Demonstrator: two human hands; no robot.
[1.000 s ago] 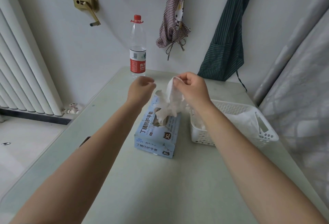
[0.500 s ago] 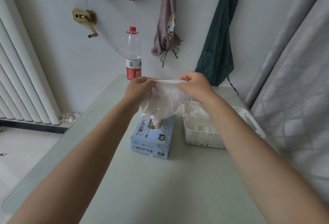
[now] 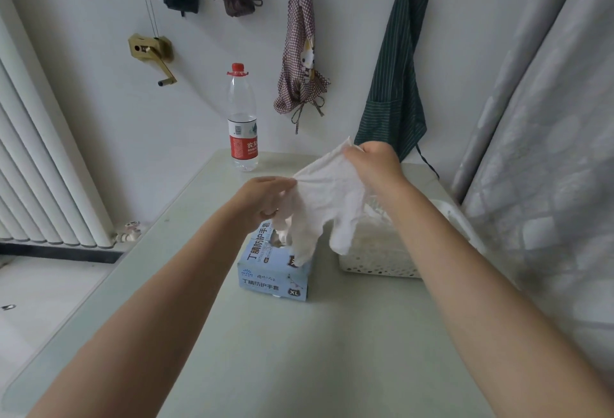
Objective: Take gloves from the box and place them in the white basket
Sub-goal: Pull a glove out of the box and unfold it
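**Two hands stretch one glove above the box**

Two of your hands share one white glove (image 3: 327, 198), held in the air above the blue glove box (image 3: 275, 273). Your left hand (image 3: 262, 200) is closed with its fingers pinching one corner of the cuff; your right hand (image 3: 373, 161), higher and further back than the box, pinches the other corner. The glove's fingers hang down, and their tips cover the box's opening and part of its top, so you cannot see clearly what sits in the slot. More white material shows there, but its shape is hard to make out.

The white basket (image 3: 375, 266) stands just right of the box, with a narrow strip of bare table between them. Your right forearm and the hanging glove hide most of the basket's inside; something pale lies in it, but whether that is gloves cannot be told. Its far right rim is blurred against the curtain (image 3: 548, 151).

Behind the box, near the table's (image 3: 299, 351) far edge, a water bottle (image 3: 242, 118) stands upright, well apart from your hands. In front of the box the tabletop is open up to the bottom of the view. The table's left edge runs diagonally, well left of the box; its right edge is lost under the curtain.
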